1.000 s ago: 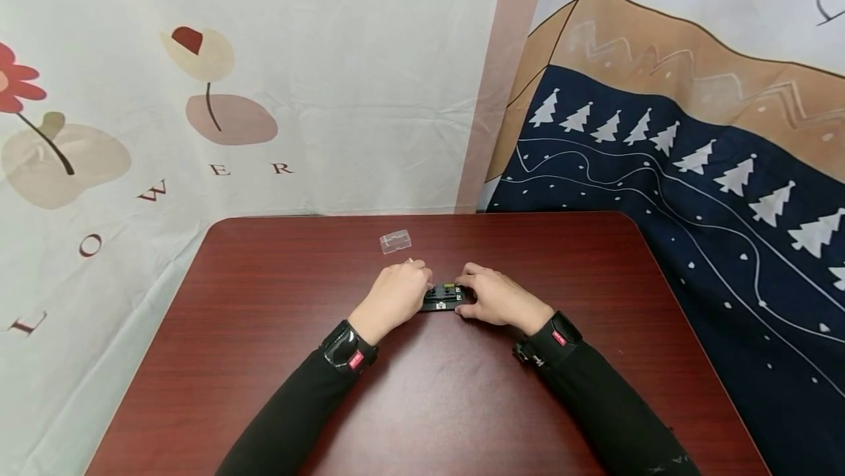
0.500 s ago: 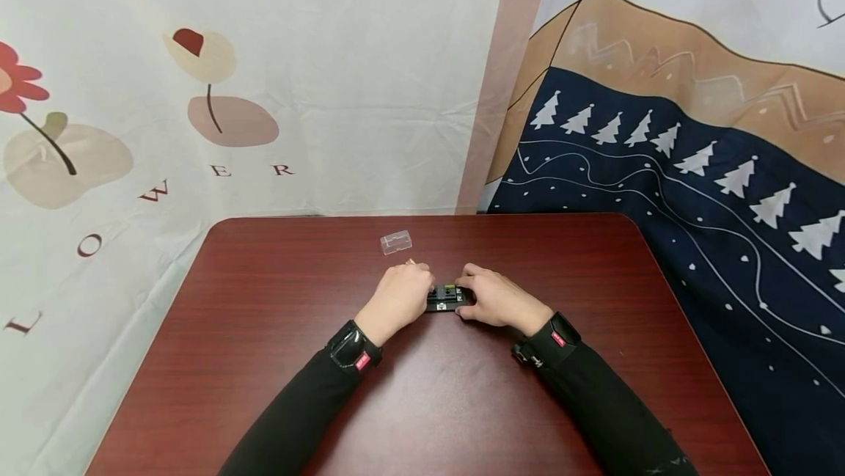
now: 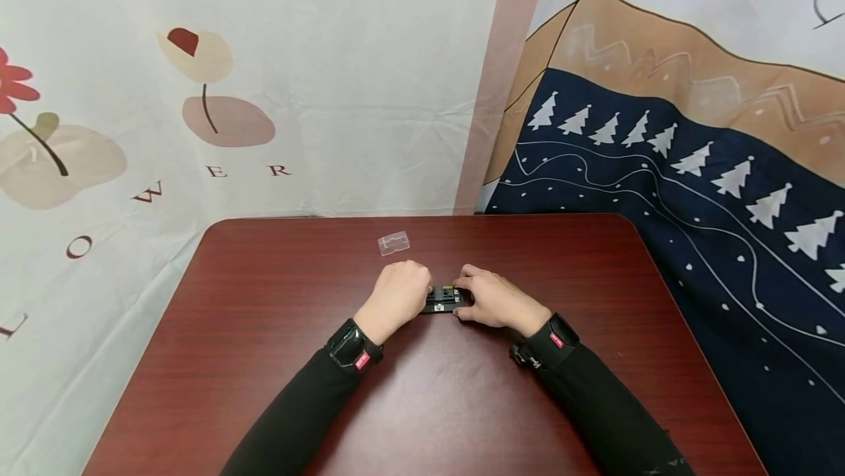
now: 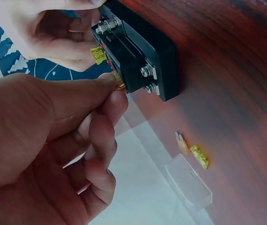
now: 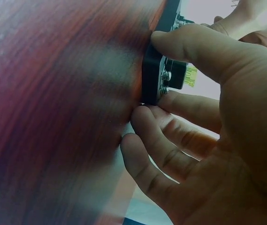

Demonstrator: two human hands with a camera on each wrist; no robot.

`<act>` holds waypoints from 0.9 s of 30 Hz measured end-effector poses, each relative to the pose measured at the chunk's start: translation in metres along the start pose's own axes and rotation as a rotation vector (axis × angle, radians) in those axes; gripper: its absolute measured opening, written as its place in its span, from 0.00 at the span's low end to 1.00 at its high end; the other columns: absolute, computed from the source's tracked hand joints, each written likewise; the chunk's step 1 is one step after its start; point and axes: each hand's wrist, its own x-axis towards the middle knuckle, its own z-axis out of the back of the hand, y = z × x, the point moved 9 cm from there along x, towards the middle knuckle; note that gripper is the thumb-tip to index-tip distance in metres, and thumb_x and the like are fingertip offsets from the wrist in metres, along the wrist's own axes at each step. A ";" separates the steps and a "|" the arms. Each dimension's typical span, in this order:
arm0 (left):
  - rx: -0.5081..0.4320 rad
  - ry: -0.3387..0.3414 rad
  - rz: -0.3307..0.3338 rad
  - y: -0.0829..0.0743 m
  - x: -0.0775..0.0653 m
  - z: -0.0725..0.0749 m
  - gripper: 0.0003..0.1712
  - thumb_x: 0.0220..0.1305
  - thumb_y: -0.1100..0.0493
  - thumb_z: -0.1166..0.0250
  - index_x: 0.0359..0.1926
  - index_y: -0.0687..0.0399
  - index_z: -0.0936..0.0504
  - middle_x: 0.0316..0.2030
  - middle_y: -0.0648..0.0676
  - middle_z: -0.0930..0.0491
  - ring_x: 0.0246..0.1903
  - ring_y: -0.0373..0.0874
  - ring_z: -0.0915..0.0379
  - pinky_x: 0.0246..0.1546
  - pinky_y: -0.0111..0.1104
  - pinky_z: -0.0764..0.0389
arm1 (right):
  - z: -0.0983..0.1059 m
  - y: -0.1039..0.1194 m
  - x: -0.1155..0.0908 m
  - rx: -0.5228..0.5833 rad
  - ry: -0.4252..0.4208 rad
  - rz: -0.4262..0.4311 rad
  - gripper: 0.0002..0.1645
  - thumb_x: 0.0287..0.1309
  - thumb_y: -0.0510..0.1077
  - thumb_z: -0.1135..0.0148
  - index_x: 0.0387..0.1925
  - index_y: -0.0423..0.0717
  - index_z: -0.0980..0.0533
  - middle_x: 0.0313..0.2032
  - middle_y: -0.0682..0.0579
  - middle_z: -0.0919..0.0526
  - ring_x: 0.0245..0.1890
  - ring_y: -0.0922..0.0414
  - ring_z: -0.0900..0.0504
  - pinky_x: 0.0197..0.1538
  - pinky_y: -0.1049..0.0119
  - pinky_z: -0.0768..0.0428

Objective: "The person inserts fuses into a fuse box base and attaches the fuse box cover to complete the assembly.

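Note:
A black fuse block with metal screw terminals lies on the table between the hands. One yellow blade fuse sits in it. My left hand pinches an orange-tan blade fuse between thumb and index finger, right at the block's top; its prongs are hidden. From the other end, my right hand grips the block, with the thumb on the near edge and fingers on the far side, as the right wrist view shows. Beyond the left hand lie two loose fuses, one orange and one yellow.
A clear plastic cover lies on the reddish-brown table, past the left hand and close to the loose fuses. Printed cloths hang behind the table's far edge.
My left hand has shifted slightly at the block and now hides the loose fuse tip that showed beyond its knuckles. The right hand keeps its grip on the fuse block.

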 end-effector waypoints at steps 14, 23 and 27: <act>0.013 -0.048 -0.006 0.008 -0.015 0.001 0.10 0.70 0.56 0.24 0.29 0.47 0.09 0.33 0.52 0.10 0.30 0.51 0.13 0.32 0.45 0.13 | -0.002 0.000 0.001 -0.011 -0.003 -0.003 0.26 0.62 0.52 0.21 0.59 0.48 0.13 0.46 0.57 0.22 0.34 0.62 0.25 0.39 0.65 0.24; -0.018 -0.042 0.031 0.027 -0.021 -0.001 0.09 0.71 0.56 0.25 0.30 0.47 0.08 0.35 0.49 0.09 0.34 0.50 0.09 0.34 0.47 0.11 | -0.001 0.000 -0.001 0.001 0.003 -0.013 0.26 0.62 0.51 0.20 0.59 0.47 0.14 0.47 0.56 0.22 0.34 0.62 0.25 0.40 0.65 0.24; -0.013 -0.035 0.060 0.037 -0.022 -0.002 0.08 0.71 0.55 0.25 0.32 0.48 0.07 0.34 0.50 0.10 0.36 0.52 0.09 0.36 0.47 0.11 | -0.001 0.000 -0.002 0.004 0.009 -0.018 0.27 0.62 0.51 0.21 0.61 0.47 0.14 0.47 0.56 0.22 0.35 0.62 0.25 0.40 0.65 0.24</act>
